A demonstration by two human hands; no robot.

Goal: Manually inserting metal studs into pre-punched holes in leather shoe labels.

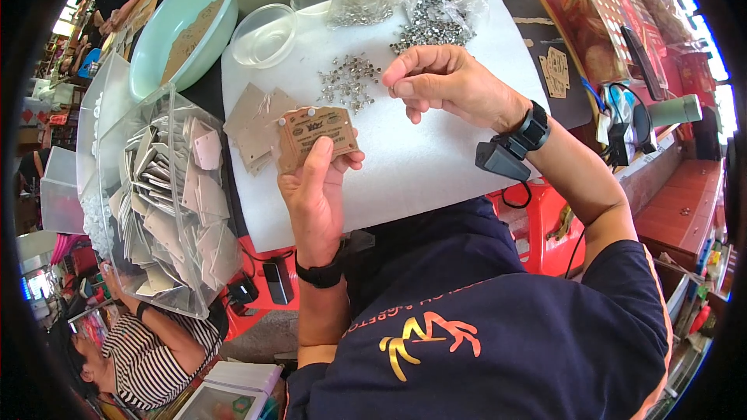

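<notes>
Cardboard tag (315, 134) sits mid-frame, gripped by the left hand (315, 187) fingers; two studs look fitted. Right hand (447, 82) fingers are pinched closed, contents unclear, beside loose studs (348, 79). Blank tags (253, 128) remain on the desk (405, 163).

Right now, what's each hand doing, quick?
Left hand: closed on a brown printed card.
Right hand: fingertips pinched together above the loose metal studs; what they hold cannot be told.

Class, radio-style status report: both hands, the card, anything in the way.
Left hand holds brown card. Right hand pinched shut above small metal studs. Nothing between them.
</notes>
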